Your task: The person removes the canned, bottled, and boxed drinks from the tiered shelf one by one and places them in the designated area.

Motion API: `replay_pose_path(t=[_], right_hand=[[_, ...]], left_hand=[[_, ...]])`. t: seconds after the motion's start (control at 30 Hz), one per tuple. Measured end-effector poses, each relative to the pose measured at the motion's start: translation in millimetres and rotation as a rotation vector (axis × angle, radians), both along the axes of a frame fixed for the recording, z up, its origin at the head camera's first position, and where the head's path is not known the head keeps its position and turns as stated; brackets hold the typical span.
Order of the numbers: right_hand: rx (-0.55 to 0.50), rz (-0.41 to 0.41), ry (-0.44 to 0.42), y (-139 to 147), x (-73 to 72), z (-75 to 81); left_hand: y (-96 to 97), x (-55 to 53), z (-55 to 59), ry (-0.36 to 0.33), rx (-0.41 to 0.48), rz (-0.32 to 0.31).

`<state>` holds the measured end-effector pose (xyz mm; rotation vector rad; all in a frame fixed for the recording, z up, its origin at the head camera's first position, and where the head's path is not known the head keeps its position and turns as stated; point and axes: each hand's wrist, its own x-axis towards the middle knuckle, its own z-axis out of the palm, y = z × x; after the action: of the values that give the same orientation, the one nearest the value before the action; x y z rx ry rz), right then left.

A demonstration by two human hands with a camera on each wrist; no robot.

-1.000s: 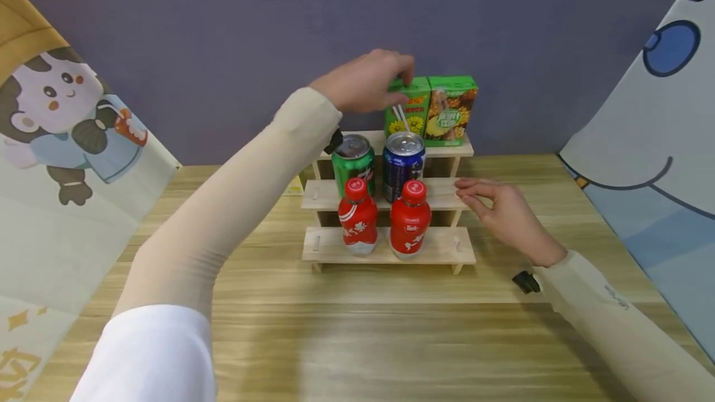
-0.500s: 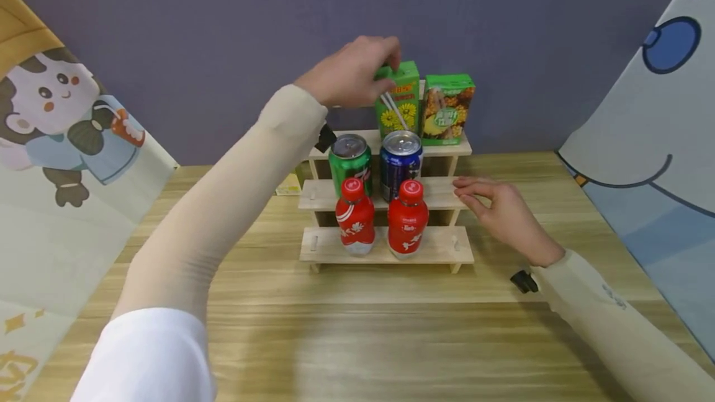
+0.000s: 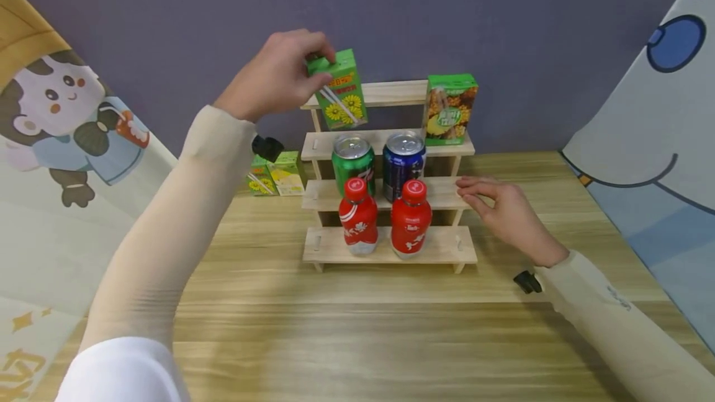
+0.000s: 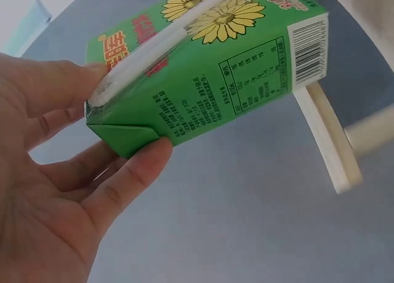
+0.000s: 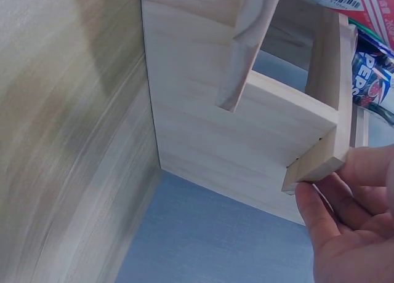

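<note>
My left hand (image 3: 285, 73) grips the top end of a green drink carton (image 3: 343, 95) printed with yellow flowers, a wrapped white straw on its face. The carton hangs tilted above the left part of a stepped wooden rack (image 3: 436, 244). In the left wrist view, thumb and fingers hold the carton (image 4: 209, 67) at one end. My right hand (image 3: 505, 216) pinches the right end of the rack's second step; the right wrist view shows that shelf end (image 5: 320, 163) between thumb and fingers. Another green carton (image 3: 449, 110) stands upright on the third step, at the right.
A green can (image 3: 353, 163) and a blue Pepsi can (image 3: 403, 163) stand on the second step. Below them, a red bottle (image 3: 359, 222) and a second red bottle (image 3: 411, 222) stand on the lowest. Two small cartons (image 3: 287, 175) sit on the table left of the rack.
My left hand has lifted the flowered carton off the third step, away from the other carton, and carried it left. The right hand keeps its place on the rack.
</note>
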<state>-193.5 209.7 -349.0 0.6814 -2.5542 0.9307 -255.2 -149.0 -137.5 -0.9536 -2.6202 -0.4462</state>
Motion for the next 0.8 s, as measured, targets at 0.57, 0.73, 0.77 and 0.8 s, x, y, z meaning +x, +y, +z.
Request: replay_pose_path(t=[0.57, 0.73, 0.77, 0.8], right_hand=[[-0.010, -0.021, -0.005, 7, 3.5, -0.8], [-0.011, -0.021, -0.008, 6, 2.7, -0.8], [-0.011, -0.021, -0.006, 6, 2.4, -1.0], [-0.011, -0.020, -0.003, 6, 1.8, -1.2]], left_hand=[[-122.9, 30.8, -36.6, 0.003, 0.033, 0.123], [-138.8, 29.6, -71.4, -0.025, -0.026, 0.088], [-140.2, 28.1, -79.9, -0.030, -0.035, 0.078], [-141.4, 26.2, -89.0, -0.034, -0.039, 0.066]])
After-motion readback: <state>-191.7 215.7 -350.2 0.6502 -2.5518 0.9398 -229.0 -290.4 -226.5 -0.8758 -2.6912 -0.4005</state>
